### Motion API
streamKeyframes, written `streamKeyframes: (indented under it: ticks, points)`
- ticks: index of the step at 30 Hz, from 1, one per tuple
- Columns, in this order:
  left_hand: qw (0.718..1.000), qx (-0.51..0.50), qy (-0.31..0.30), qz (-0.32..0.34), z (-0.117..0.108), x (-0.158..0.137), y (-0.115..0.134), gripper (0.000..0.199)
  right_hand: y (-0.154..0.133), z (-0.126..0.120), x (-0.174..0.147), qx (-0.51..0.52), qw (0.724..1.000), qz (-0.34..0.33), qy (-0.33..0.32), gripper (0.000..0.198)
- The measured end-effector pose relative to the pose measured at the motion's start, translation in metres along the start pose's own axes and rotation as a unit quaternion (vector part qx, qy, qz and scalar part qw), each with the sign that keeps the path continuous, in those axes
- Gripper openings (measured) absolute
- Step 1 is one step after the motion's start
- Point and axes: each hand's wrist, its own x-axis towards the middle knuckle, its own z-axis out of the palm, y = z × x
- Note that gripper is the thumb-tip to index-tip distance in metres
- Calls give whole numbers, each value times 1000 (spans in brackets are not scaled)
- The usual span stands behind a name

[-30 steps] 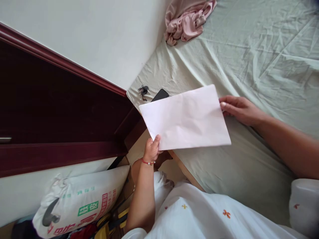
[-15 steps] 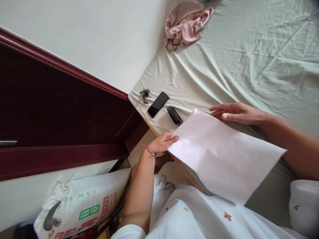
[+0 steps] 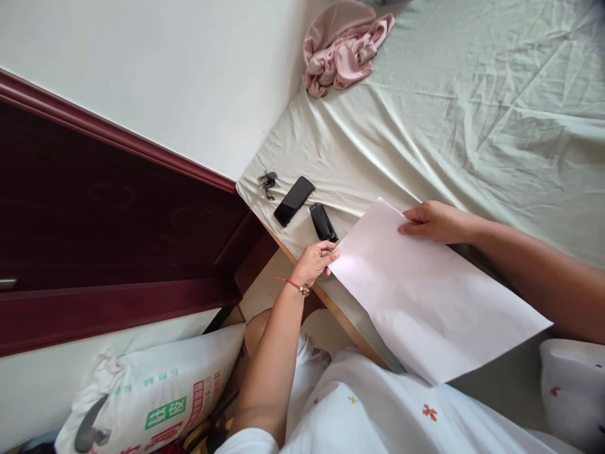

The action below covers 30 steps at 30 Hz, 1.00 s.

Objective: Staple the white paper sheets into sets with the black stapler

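Observation:
Blank white paper [image 3: 430, 296] spans the space between my hands, held above the bed's edge in front of my body. Whether it is one sheet or a few, I cannot tell. My left hand [image 3: 316, 261] pinches its left corner, thumb on top and fingers underneath. On the far long edge, my right hand [image 3: 432, 221] grips with the thumb above and the other fingers hidden below. Just beyond my left hand lies a black stapler [image 3: 323, 222] on the sheet. A black phone [image 3: 293, 201] rests to the left of the stapler.
Keys [image 3: 268, 181] lie near the corner of the bed by the wall. A pale green bedsheet [image 3: 454, 113] covers the bed, with a crumpled pink cloth [image 3: 343, 53] at the back. A dark red door [image 3: 108, 195] and a white printed sack [image 3: 161, 391] are on the left.
My right hand, open beside the paper before, has closed on its far edge. My left hand has risen slightly with its corner, and the paper has tilted a little.

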Motion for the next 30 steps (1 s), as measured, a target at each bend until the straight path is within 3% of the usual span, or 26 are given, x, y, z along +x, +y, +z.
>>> streamKeyframes:
  ticks: [6, 10, 12, 15, 18, 21, 24, 30]
  points:
    - [980, -130, 150, -12, 9, -7, -12, 57, -2, 4, 3, -23, 999, -2, 49, 40]
    - [968, -156, 197, 21, 16, -7, -19, 54, -2, 5, 4, -30, 998, 5, 58, 42]
    - [964, -144, 221, 38, 16, -6, -24, 46, -3, 5, 4, -36, 997, 9, 61, 40]
    - [945, -88, 305, 80, 11, 0, -33, 30, -7, 6, 3, -42, 996, 14, 73, 39]
    - [917, 3, 371, 146, 4, 7, -39, 40, -13, 5, 1, -35, 995, 20, 88, 41]
    - [905, 93, 354, 217, 0, 10, -38, 59, -18, 4, -1, -14, 996, 32, 87, 38]
    - [902, 144, 325, 243, 2, 11, -35, 55, -21, 3, -1, -5, 995, 49, 88, 36]
    - [888, 153, 355, 251, 8, 9, -37, 52, -23, 3, 0, -2, 993, 63, 101, 37]
